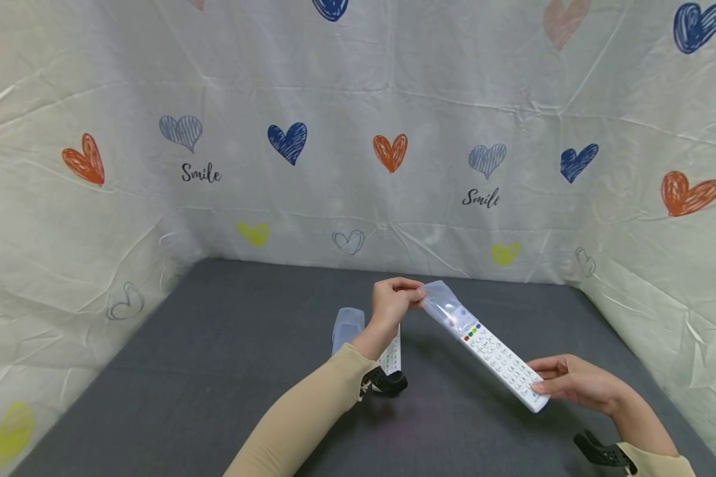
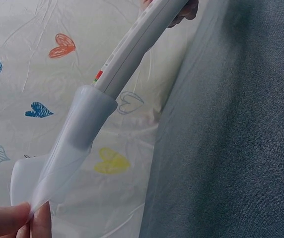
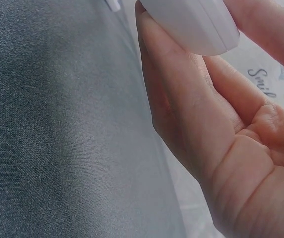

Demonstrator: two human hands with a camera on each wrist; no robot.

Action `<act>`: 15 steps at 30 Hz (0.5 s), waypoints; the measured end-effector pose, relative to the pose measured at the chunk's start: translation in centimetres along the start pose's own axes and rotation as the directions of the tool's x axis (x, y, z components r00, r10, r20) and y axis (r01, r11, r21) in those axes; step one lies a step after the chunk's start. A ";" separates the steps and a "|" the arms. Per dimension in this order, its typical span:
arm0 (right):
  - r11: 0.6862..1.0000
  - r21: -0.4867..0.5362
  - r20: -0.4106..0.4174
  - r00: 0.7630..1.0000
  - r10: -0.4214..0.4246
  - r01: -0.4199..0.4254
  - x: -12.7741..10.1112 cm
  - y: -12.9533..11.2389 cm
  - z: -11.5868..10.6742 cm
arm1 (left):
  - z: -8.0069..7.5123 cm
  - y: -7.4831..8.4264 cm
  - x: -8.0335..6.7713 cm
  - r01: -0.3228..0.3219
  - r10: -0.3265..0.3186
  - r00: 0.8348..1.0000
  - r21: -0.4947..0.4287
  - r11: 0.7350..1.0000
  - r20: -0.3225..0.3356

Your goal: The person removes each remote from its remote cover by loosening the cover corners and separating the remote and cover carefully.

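Our left hand (image 1: pixel 392 301) pinches the clear cover (image 1: pixel 443 306) on the remote's (image 1: pixel 501 361) far end | right hand (image 1: pixel 575 382) grips its near end above the worktop (image 1: pixel 215 344) | second remote (image 1: pixel 392 354) and cover (image 1: pixel 347 326) lie behind our left wrist.

"Smile" twice on the heart-printed backdrop sheet (image 1: pixel 358 132)

Second remote (image 1: pixel 392 354) on the table mostly hidden behind the left wrist, its buttons unreadable.

Beige long sleeves (image 1: pixel 310 411) on both arms, black wrist-worn camera mounts (image 1: pixel 388 383), bare hands (image 1: pixel 392 301).
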State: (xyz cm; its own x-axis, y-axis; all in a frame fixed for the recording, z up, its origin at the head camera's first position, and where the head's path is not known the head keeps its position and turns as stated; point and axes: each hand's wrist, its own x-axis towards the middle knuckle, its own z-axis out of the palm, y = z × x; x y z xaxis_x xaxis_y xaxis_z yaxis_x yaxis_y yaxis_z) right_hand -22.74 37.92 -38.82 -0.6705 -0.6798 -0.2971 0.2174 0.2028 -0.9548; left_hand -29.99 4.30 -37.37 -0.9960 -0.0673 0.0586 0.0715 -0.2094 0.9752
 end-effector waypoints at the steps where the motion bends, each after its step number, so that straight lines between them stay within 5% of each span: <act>1: 1.000 0.000 0.000 1.000 -0.001 0.001 0.0 0.0 0.0 | 0.0 0.0 0.0 -0.001 0.001 1.000 0.000 1.000 -0.001; 15: 1.000 0.012 0.005 1.000 0.005 -0.005 -0.3 0.0 -0.2 | 0.3 -0.1 0.3 0.003 -0.002 1.000 0.014 1.000 -0.016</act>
State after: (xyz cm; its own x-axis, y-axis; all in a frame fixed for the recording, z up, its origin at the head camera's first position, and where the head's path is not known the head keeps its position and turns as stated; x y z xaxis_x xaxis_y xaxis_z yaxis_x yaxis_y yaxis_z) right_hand -22.64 38.27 -38.69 -0.6662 -0.6822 -0.3014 0.2293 0.1972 -0.9532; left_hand -30.27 4.57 -37.38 -0.9952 -0.0821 0.0530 0.0682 -0.1963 0.9782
